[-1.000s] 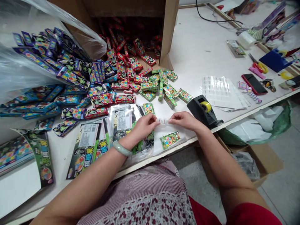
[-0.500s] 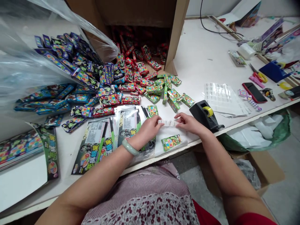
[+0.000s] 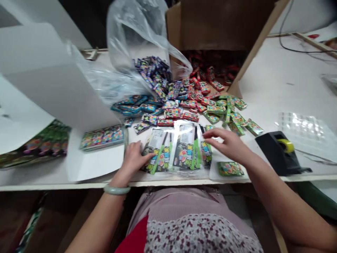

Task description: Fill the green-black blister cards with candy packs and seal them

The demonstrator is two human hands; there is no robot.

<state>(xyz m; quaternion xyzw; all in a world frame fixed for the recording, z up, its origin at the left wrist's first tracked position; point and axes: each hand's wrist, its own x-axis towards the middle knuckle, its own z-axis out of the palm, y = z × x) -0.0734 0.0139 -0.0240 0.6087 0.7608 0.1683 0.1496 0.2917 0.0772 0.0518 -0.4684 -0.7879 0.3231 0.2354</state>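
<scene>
My left hand (image 3: 133,161) rests on the left edge of a fanned stack of clear-wrapped green and black packets (image 3: 181,147) at the table's near edge, fingers curled against it. My right hand (image 3: 229,144) hovers over the right side of that stack, fingers spread, holding nothing I can see. A single small green box (image 3: 230,168) lies on a white sheet just below my right hand. Beyond the stack lie heaps of small blue boxes (image 3: 150,75), red boxes (image 3: 200,98) and green boxes (image 3: 231,112). The picture is motion-blurred.
A black tape dispenser (image 3: 279,151) stands to the right of my right hand. A brown cardboard carton (image 3: 218,31) lies open at the back, a clear plastic bag (image 3: 131,38) beside it. White card boxes (image 3: 50,84) with filled trays stand at the left. A clear sticker sheet (image 3: 305,130) lies far right.
The view has swung left. Both hands let go of the small label strip they held between them; my left hand moved left onto the packet stack and my right hand opened above it.
</scene>
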